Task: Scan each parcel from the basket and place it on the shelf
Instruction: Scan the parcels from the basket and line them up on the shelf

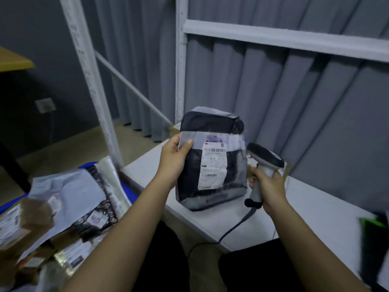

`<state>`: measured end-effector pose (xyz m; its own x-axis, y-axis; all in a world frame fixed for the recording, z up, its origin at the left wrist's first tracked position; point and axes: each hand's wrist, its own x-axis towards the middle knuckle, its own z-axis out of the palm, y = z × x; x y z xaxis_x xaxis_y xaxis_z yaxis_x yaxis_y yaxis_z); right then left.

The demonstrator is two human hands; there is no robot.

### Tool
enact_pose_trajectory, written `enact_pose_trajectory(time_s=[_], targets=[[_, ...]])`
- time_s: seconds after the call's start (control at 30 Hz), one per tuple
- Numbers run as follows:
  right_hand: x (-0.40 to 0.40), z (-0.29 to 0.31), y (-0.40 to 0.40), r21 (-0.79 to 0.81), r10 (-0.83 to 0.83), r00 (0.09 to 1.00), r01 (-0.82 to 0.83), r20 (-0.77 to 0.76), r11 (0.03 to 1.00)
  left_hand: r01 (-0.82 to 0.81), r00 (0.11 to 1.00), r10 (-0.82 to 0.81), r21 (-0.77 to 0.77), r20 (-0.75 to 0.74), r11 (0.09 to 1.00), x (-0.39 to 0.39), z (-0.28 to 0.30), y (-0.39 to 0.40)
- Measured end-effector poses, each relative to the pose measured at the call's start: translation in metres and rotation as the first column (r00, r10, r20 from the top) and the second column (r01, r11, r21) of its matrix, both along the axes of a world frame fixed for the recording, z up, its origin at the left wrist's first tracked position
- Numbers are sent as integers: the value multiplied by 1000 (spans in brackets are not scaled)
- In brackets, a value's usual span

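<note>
White metal shelving [181, 66] stands before a grey curtain [263, 85], its low white shelf [311, 209] lying just under the hands. A blue basket [129, 191], lower left, is heaped with parcels [69, 199] (grey mailers, brown cartons, one black bag with a white sticker). A dark parcel [212, 163], wrapped in translucent grey plastic, is held upright over the shelf, its white barcode label [213, 167] facing the camera; whether its lower edge touches the shelf cannot be told. The left hand [174, 159] grips the parcel's left edge, thumb across the front. The right hand [267, 184] is closed round the handle of a white scanner [265, 163], whose dark head sits just beside the parcel's right edge. A black cable [231, 230] trails down from the handle.
</note>
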<state>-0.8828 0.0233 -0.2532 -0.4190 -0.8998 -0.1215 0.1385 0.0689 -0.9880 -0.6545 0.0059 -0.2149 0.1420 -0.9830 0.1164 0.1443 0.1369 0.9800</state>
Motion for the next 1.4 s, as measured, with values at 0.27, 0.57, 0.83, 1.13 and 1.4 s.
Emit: enact_pose_trajectory(time_s=[0.27,0.57,0.83,1.13,1.4], targets=[[-30,-19,-5,190,166,981,-145,-97,971,15,937,-96,235,337,972,-24,-73,-35],[-27,-28,-11,258,322,932,-274,-165,927,49,995,-70,283,67,958,-16,-83,-64],[-35,-30,-16,202,142,989,-131,-43,971,109,984,-154,376,90,920,-25,-93,-67],[-32,-58,-22,447,292,954,-229,-76,865,-17,874,-214,467,437,884,-38,-155,-89],[-21,-75,-54,467,357,930,-276,-91,840,-18,201,-280,289,939,957,-43,-220,-113]])
